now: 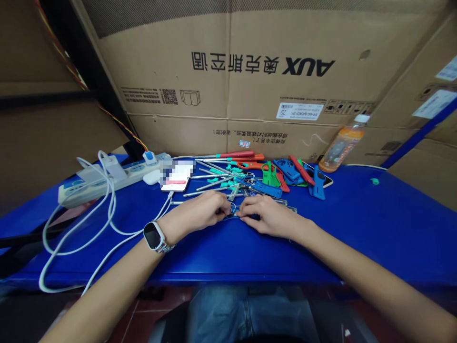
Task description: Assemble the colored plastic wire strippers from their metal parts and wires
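Note:
My left hand (pixel 205 209) and my right hand (pixel 264 214) rest close together on the blue table (pixel 374 224), fingertips pinched on a small thin metal piece (pixel 233 213) between them. What the piece is I cannot make out. A smartwatch (pixel 154 236) sits on my left wrist. Just beyond the hands lies a heap of small screwdrivers with teal handles (pixel 223 181), red-handled screwdrivers (pixel 237 156), and blue, green and red plastic tools (pixel 285 174).
A white power strip (pixel 107 178) with plugged chargers lies at the left, its white cables (pixel 78 228) looping over the table's front. A phone (pixel 176 177) lies beside it. An orange drink bottle (pixel 341 145) leans at the right. Large cardboard boxes (pixel 250 71) wall the back.

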`<state>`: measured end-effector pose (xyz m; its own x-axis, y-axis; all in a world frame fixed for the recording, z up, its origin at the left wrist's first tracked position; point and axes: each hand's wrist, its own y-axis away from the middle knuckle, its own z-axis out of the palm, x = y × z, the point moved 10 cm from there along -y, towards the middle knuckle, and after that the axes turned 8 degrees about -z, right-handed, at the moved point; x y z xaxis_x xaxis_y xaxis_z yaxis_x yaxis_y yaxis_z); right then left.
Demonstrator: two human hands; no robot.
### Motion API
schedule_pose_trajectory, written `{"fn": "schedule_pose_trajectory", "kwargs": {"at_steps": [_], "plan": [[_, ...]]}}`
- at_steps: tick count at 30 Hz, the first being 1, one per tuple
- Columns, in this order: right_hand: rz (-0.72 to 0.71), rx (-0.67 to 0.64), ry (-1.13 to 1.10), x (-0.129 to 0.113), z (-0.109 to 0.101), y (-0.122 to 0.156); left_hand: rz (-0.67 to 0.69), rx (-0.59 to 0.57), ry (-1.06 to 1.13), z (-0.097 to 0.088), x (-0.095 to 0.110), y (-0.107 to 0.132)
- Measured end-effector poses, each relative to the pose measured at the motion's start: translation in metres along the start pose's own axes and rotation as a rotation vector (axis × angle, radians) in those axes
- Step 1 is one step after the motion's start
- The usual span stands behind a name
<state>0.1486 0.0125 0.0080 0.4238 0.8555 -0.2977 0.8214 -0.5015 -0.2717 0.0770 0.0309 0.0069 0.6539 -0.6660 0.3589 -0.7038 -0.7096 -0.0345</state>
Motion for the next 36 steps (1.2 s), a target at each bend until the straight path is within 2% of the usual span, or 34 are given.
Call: {"fn": "schedule_pose_trajectory", "kwargs": {"at_steps": [5, 9, 17, 23, 28, 36], "plan": [[-0.044, -0.125, 0.182, -0.015, 0.008, -0.002, 0.009, -0.007, -0.017, 0.003, 0.001, 0.001], [-0.051, -0.123, 0.269, -0.021, 0.01, 0.002, 0.034, 0.006, -0.011, 0.0, 0.004, 0.004], [0.031, 0.026, -0.11, 0.004, 0.001, 0.003, 0.055, 0.014, 0.059, 0.0, 0.001, 0.006], [0.128, 0.078, -0.218, 0.013, 0.002, 0.0, 0.043, 0.032, 0.057, 0.001, 0.005, 0.008], [0.124, 0.11, -0.326, 0.015, 0.0, 0.002, 0.06, 0.057, 0.056, 0.001, 0.007, 0.008], [0.147, 0.121, -0.328, 0.017, -0.003, 0.006, 0.057, 0.068, 0.124, -0.002, 0.003, 0.003]]}}
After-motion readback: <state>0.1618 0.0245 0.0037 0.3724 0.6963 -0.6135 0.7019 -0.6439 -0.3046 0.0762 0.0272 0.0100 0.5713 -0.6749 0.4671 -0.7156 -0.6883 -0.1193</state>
